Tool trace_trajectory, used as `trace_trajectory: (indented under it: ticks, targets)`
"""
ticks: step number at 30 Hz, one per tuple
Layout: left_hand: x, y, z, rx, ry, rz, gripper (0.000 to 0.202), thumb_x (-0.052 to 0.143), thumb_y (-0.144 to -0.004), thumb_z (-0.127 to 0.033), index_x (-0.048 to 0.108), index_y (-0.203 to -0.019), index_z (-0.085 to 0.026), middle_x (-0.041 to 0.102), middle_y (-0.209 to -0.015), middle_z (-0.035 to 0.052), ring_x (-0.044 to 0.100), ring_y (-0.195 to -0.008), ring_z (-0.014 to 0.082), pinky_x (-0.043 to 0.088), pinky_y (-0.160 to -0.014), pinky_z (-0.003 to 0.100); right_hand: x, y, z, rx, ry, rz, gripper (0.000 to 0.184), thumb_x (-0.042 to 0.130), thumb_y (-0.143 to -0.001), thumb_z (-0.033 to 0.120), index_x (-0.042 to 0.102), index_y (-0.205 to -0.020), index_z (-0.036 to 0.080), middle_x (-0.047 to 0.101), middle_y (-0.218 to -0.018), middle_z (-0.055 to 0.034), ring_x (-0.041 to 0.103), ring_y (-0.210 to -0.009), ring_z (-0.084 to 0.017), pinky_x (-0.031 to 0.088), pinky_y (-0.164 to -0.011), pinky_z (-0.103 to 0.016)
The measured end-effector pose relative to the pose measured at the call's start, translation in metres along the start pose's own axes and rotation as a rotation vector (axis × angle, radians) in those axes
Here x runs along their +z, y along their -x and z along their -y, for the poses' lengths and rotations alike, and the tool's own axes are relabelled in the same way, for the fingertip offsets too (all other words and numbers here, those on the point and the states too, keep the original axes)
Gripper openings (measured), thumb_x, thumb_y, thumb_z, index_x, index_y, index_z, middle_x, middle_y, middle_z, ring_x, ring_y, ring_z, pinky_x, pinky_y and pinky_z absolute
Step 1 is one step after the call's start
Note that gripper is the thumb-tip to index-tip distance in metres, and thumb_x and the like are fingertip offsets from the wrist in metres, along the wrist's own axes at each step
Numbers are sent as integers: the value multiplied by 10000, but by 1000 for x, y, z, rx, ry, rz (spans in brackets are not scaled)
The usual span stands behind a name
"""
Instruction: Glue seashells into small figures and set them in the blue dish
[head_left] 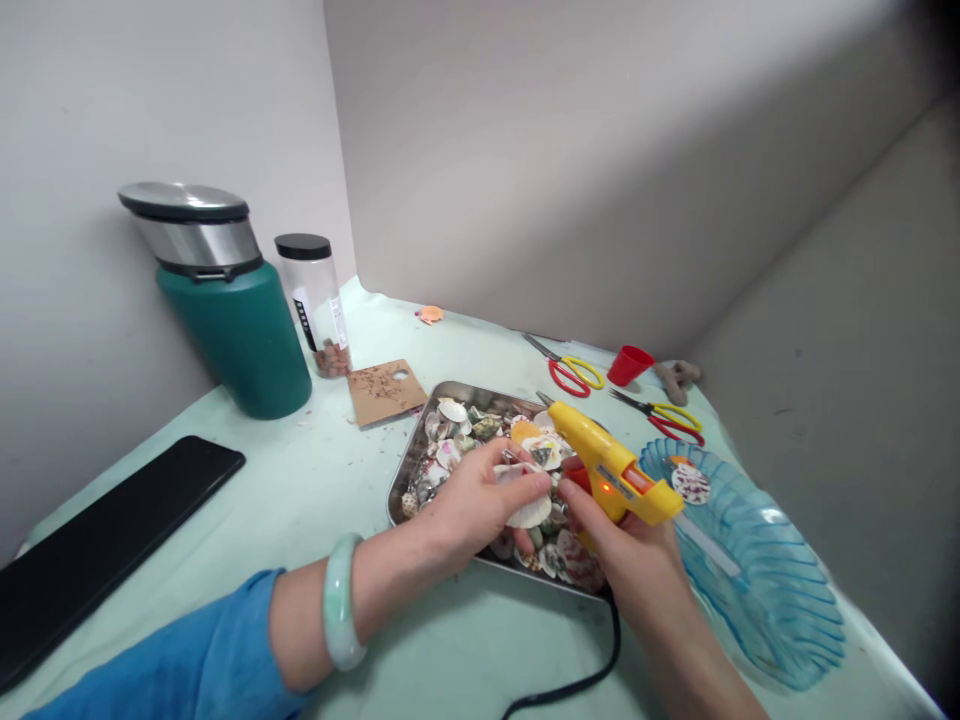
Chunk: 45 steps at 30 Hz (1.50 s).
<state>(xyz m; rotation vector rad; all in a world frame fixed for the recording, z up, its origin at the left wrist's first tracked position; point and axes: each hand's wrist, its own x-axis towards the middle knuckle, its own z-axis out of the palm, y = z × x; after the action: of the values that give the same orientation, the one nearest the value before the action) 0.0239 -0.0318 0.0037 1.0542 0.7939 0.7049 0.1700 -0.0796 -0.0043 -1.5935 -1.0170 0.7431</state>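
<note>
The left hand [480, 500] is pinching a pale scallop shell [529, 514] in its grip over the metal tray [415, 452] at the middle of the surface [315, 490]. The right hand [637, 565] is clenching the lit yellow glue gun [611, 465]. This looks like the gluing step, and the nozzle [545, 400] needs to be brought to the shell.

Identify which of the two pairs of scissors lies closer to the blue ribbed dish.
The right-hand pair, whose handles lie almost at the rim of the blue dish. The other pair lies farther back, to the left of the red cup.

Soft even light, sharp centre, edges warped
</note>
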Motion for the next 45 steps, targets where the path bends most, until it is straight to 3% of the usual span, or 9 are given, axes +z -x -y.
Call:
trace_trajectory:
  ticks: [10,14,20,27,33,36,41,45]
  targets:
    - [1,-1,0,-9,3,-6,347,642,-757,-458,437,-853,-195,601,-613,-36,526,-368,71,296,-348,146,-3,2,-7,-59,28,97,304,718,-711,382,677,-960,212,733,-927,-29,668,-903,-248,516,-814,-367]
    - [3,1,-4,-39,28,-4,351,553,-813,-520,464,-861,-184,581,-627,-29,554,-413,80,321,-376,157,-2,1,-6,-38,14,62,274,723,-699,374,687,-919,216,736,-877,-29,674,-878,-249,532,-763,-352]
    - [2,0,-3,8,77,50,283,655,-767,-358,518,-940,-180,617,-826,7,613,-636,105,437,-516,182,1,0,0,-42,-38,-10,266,732,-670,354,684,-890,212,733,-857,-29,678,-830,-228,535,-724,-331]
    - [3,-4,-4,85,51,-146,95,600,-779,-208,540,-822,-148,610,-763,1,544,-602,72,423,-554,183,1,1,7,-37,-49,-64,318,744,-642,371,680,-897,192,729,-848,-40,671,-821,-236,535,-704,-326]
    - [3,-5,-6,77,85,-162,75,581,-766,-161,508,-750,-164,612,-757,9,617,-709,127,494,-691,266,2,0,7,14,-19,-63,348,741,-642,410,663,-897,186,717,-815,-30,666,-745,-222,515,-677,-324]
    - [-2,-7,-5,179,-126,-147,44,574,-771,-190,535,-777,-170,599,-750,6,592,-703,134,478,-688,273,1,-1,6,10,-31,-59,349,736,-647,413,660,-901,186,712,-815,-26,662,-736,-216,509,-679,-321]
    - [-12,-4,-4,408,-889,-72,77,571,-784,-250,611,-780,-184,632,-812,42,565,-797,195,429,-728,309,-1,-3,2,3,-32,-70,361,734,-645,414,659,-913,182,709,-825,-26,653,-734,-211,500,-689,-325]
    - [-14,0,-3,423,-1282,31,119,561,-774,-234,652,-801,-163,634,-836,96,563,-878,262,427,-765,360,-1,-3,0,3,-12,-55,353,725,-660,417,660,-916,182,701,-816,-25,640,-714,-207,490,-674,-326]
